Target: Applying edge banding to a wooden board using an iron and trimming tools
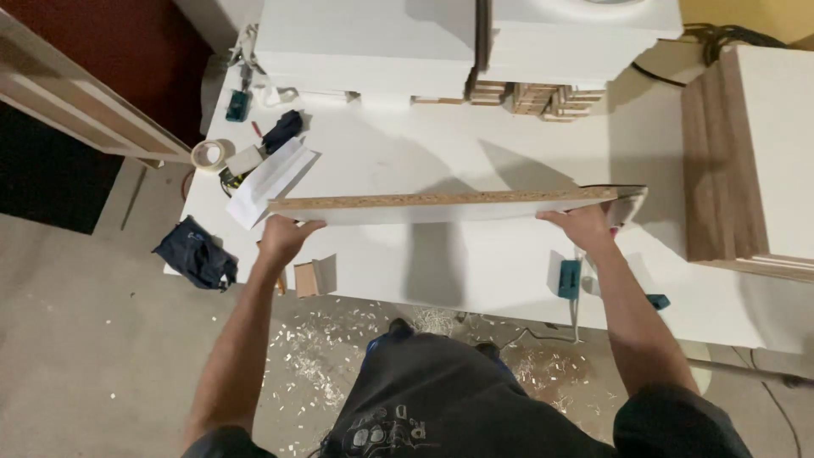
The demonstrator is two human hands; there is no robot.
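A long white-faced chipboard panel (441, 206) stands on edge over the white worktable (475, 271), its raw brown edge turned up. My left hand (284, 237) grips its left end. My right hand (583, 226) grips its right end. Both arms reach forward from my body at the bottom of the view.
A folded white paper (270, 180), a tape roll (209, 154) and small tools lie at the table's left. Stacks of white boards (373, 42) fill the back and a thick board stack (755, 153) stands at right. Teal clamps (569, 279) sit on the near edge. Shavings (322, 348) litter the floor, beside a dark cloth (197, 254).
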